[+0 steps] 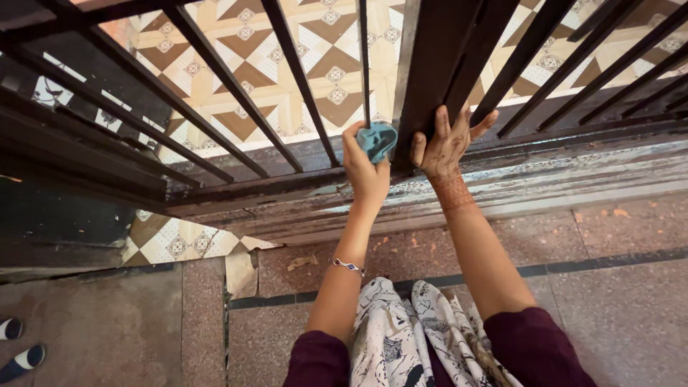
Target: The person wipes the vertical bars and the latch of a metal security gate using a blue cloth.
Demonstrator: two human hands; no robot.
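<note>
Head view, looking down at a dark metal gate (215, 93) of slanting bars above a worn sill (559, 179). The left hand (367, 168) is closed around a crumpled blue cloth (378, 140), which is pressed against the foot of a thin bar (365, 64) where it meets the gate's bottom rail (251, 188). The cloth lies just beside the broad upright post (430, 72), at the post's lower end. The right hand (446, 147) rests open-fingered on that post, fingers spread upward and the thumb curled round its edge; it steadies the post and holds nothing loose. A patterned wrist marking shows below this hand. A thin bracelet (348, 266) circles the left forearm. Both arms end in dark maroon sleeves (534, 347), with a white printed scarf (401, 330) hanging between them. Beyond the bars lies a tan and white patterned tile floor (322, 43); the near floor is speckled stone (623, 315). Two striped sandal tips (18, 347) show at the lower left corner.
</note>
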